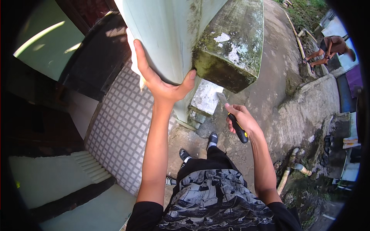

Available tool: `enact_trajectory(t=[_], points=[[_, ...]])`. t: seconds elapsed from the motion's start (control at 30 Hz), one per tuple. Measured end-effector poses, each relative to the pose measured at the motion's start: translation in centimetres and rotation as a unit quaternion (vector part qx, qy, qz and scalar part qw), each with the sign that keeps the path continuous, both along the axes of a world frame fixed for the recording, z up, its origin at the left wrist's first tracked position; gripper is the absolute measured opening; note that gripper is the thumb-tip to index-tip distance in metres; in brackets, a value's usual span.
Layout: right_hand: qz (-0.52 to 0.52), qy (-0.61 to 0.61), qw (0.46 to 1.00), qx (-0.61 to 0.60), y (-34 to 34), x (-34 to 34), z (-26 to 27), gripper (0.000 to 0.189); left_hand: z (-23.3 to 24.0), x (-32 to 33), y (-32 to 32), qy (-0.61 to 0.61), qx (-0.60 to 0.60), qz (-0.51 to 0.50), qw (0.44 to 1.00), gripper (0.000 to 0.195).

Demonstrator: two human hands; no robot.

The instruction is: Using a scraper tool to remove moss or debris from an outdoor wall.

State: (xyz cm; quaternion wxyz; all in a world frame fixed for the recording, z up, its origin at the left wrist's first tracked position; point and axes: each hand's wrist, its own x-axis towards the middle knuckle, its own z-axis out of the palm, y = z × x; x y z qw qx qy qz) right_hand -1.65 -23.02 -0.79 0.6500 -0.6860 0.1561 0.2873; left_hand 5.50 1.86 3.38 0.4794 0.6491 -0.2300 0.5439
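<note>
My left hand (166, 86) is spread against a pale green painted pillar (164, 37), thumb on one side and a finger up the other. Its remaining fingers are hidden. Something white (134, 62), perhaps a cloth, shows beside that hand; I cannot tell whether they touch. In my right hand (241, 117) is a putty knife (237, 128) with a black and yellow handle. Its metal blade points up and left, its tip at the edge of a whitish masonry ledge (205, 96). Above this juts a mossy block (228, 49) with flaking white paint.
Patterned floor tiles (121, 115) lie left, beside a dark panel (95, 55). Rough concrete ground (260, 95) stretches right towards a low concrete wall (312, 101). Plastic pipes (292, 164) stick out at lower right. Another person (332, 47) bends over at upper right.
</note>
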Motion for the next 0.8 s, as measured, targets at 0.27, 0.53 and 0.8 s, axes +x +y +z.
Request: enact_trajectory(t=[0.27, 0.53, 0.8], points=[[-0.004, 0.043, 0.993, 0.108, 0.0, 1.7, 0.2, 0.012, -0.3, 0.1, 0.0, -0.003, -0.012, -0.002, 1.000, 0.119], [-0.038, 0.085, 0.987, 0.128, 1.8, 4.0, -0.5, 0.016, -0.1, 0.0, -0.2, -0.017, 0.011, -0.004, 1.000, 0.118], [-0.025, 0.083, 0.990, 0.108, 1.6, 4.4, -1.2, 0.023, 0.5, 0.0, -0.7, -0.021, -0.016, -0.019, 0.999, 0.117]])
